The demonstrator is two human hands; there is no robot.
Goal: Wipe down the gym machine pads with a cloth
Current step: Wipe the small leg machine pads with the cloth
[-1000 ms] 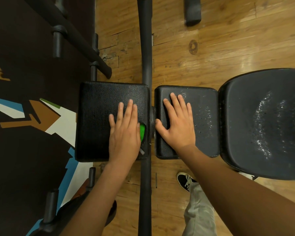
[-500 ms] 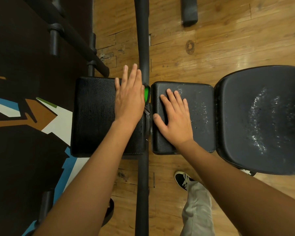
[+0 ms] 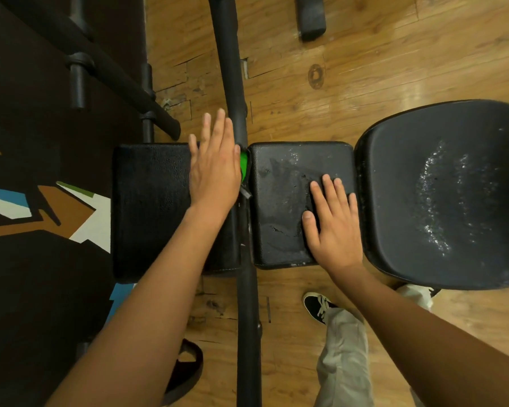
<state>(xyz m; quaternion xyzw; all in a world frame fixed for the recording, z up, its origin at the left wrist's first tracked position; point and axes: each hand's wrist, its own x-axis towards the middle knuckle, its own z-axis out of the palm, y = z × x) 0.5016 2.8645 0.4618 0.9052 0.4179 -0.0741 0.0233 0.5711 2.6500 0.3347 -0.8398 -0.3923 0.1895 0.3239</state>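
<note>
Left hand (image 3: 215, 168) lies flat on the left pad (image 3: 150, 207) at its far right corner. Fingers straight and together, tips past the pad's far edge. Green cloth (image 3: 243, 168) mostly hidden under this hand; a sliver shows at the pad's right edge, beside the black bar (image 3: 229, 69). Right hand (image 3: 332, 221) lies flat on the middle pad (image 3: 279, 201) near its right edge, fingers straight, slightly apart, holding nothing. Middle pad shows glossy streaks.
</note>
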